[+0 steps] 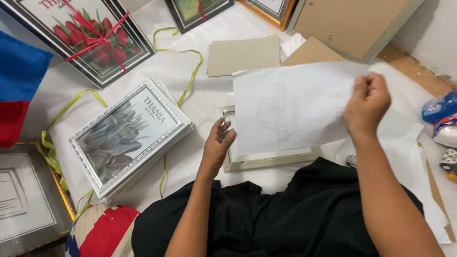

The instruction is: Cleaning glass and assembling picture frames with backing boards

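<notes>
At the far left edge of the frame lies a blue and red cloth (16, 81), and below it, in the lower left corner, a gold-edged frame (28, 200) shows a pale print. Above, in the upper left, a dark-framed picture of red tulips (90, 38) is tied with a red ribbon. Just right of the gold-edged one sits a stack of silver frames (131, 138), tilted, its top one showing a grey leafy plant, with yellow-green ribbon (188, 71) curling loosely around it over the white sheet (200, 95) that covers the surface. Left of centre, the person's left hand (218, 143) rests with its fingers loosely curled and slightly apart, touching the left edge of a pale empty frame (271, 159) that lies flat in front of the black clothing at the bottom. A thin white paper sheet (290, 109), faintly printed in the middle, hangs over that frame and hides most of it. Behind it, in the upper middle, lie two cardboard backing pieces (243, 54). The right hand (366, 107), right of centre, has its fingers pinched together on the sheet's right edge, holding it up. In the upper right a frame lies face down showing its brown back (350, 24), and at the far right edge are some colourful packets (442, 114).
</notes>
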